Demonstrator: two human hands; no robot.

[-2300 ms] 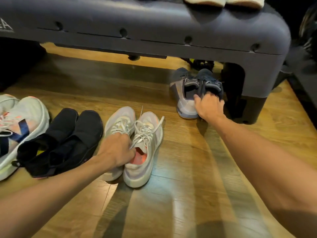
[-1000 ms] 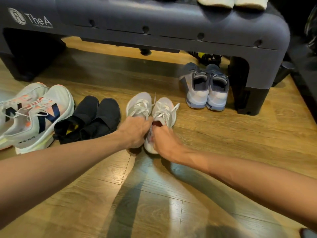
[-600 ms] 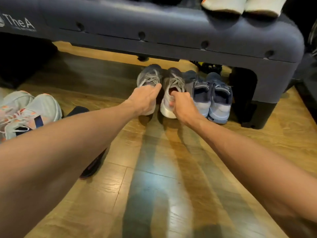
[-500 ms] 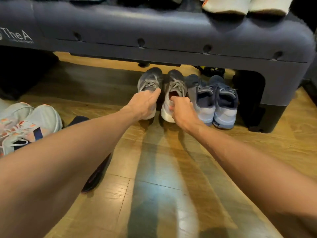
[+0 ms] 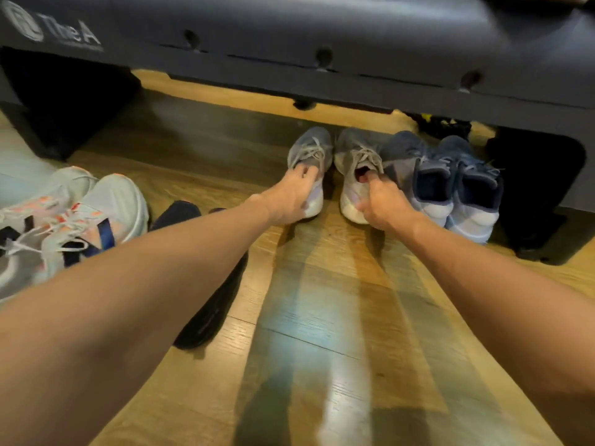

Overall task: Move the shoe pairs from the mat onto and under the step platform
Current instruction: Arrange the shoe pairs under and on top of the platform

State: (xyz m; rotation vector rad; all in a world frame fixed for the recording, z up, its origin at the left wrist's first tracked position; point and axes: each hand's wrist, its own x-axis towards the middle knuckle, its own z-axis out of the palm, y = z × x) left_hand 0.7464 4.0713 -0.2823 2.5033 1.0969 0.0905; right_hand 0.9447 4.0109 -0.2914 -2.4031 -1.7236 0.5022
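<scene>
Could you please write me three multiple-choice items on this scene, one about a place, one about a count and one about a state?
1. Where does the blue pair stand relative to the grey pair?
A. To its right
B. To its left
C. On top of the step platform

2. How many shoes does the person grip?
A. None
B. One
C. Two

3. How is the grey pair placed?
A. Lifted clear of the floor
B. On the floor, toes under the platform's edge
C. Stacked on the blue pair

Answers:
1 A: the blue pair sits beside the platform's right leg.
2 C: the left hand and the right hand each grip one grey shoe.
3 B: their soles rest on the wooden floor.
</scene>
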